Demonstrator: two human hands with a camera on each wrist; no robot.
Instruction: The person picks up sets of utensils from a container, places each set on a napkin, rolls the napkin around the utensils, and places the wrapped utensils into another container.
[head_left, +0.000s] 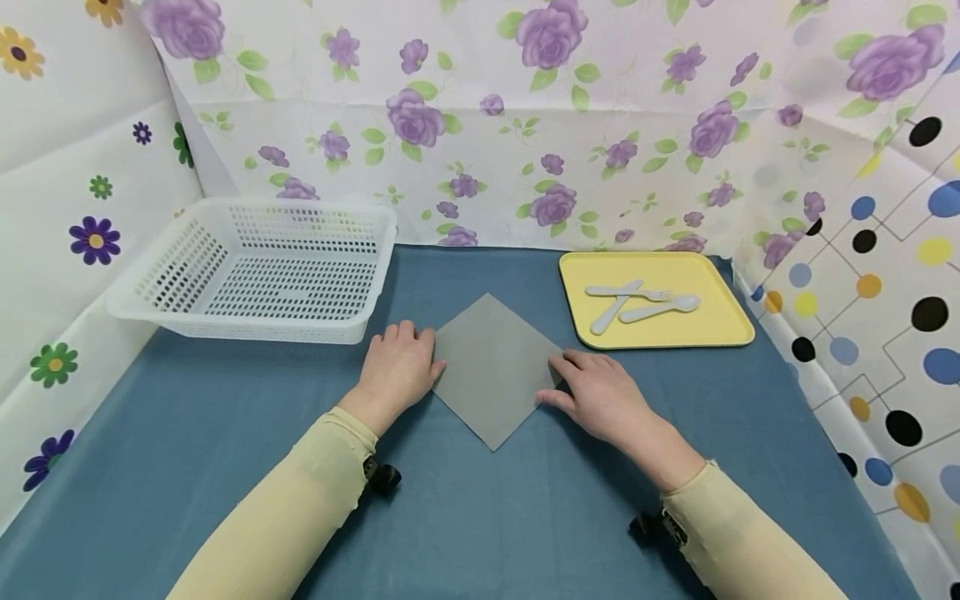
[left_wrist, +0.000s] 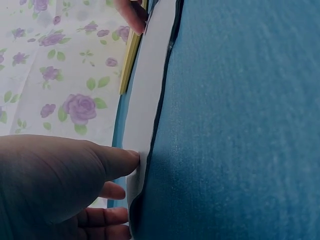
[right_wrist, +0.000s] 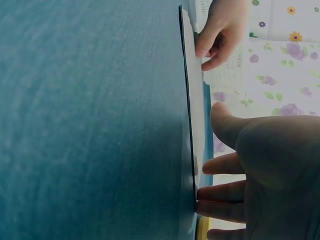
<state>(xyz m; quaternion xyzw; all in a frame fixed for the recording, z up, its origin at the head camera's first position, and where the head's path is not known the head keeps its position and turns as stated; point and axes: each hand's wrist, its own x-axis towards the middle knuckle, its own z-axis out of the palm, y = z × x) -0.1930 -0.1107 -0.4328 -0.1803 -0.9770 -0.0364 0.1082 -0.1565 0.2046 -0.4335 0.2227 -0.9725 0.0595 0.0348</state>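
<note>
A thin grey square mat (head_left: 491, 371) lies on the blue cloth, turned so that one corner points toward me. At its left corner, my left hand (head_left: 397, 367) pinches the mat, the thumb on its upper face and the fingers around the far edge. The mat's dark underside shows where it lifts slightly near those fingers in the left wrist view. My right hand (head_left: 600, 392) is at the right corner, fingertips (right_wrist: 205, 205) touching the mat's edge. In the right wrist view its thumb stands apart from the mat.
Behind my left hand stands a white perforated plastic basket (head_left: 258, 329). A yellow tray (head_left: 720, 325) at the back right holds a fork (head_left: 626, 292), a knife (head_left: 611, 312) and a spoon (head_left: 660, 309). Patterned sheets (head_left: 480, 108) hang around the table.
</note>
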